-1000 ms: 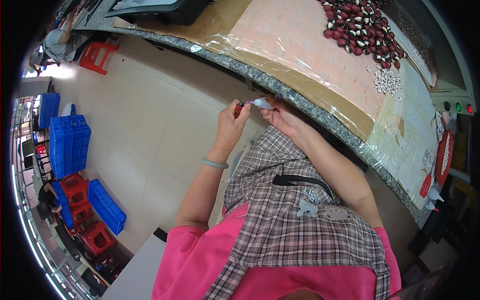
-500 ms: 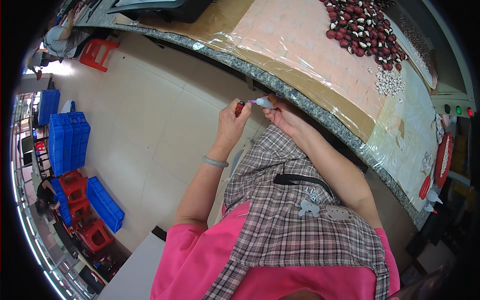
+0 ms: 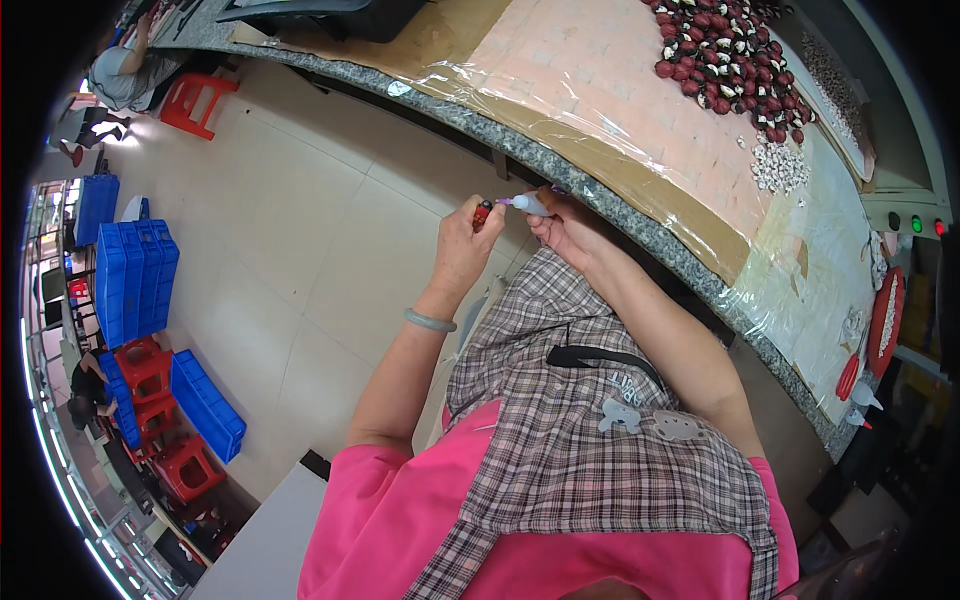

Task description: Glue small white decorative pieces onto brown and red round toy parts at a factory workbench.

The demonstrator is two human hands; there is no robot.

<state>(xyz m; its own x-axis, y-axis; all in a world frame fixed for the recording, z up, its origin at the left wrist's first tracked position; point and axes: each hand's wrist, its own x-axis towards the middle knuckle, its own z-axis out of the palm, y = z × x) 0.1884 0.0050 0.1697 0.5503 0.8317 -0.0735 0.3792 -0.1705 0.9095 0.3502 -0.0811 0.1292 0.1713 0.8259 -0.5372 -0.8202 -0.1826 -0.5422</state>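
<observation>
Fingers closed, my left hand [image 3: 462, 248] pinches a small dark-red and black ball-like piece [image 3: 482, 214]. My right hand [image 3: 566, 240] is wrapped round a small white squeeze bottle [image 3: 531, 204] with a purple nozzle. The nozzle points left at the red piece, close to or touching it; which one I cannot tell. Both hands are held just off the near edge of the stone-topped table [image 3: 560, 172]. On that table lies a heap of similar dark-red and black pieces [image 3: 715, 68], some showing white, beside a pile of small white bits [image 3: 780, 166].
A black tray [image 3: 350, 22] sits at the table's far left. A red dish of white bits [image 3: 884, 325] and another squeeze bottle [image 3: 862, 398] are at its right end. Blue crates [image 3: 135, 285] and red stools [image 3: 198, 103] stand on the floor; people work at the left.
My hands stay almost still, with the piece and the bottle nozzle held together. At the far left, a person in the background has shifted slightly.
</observation>
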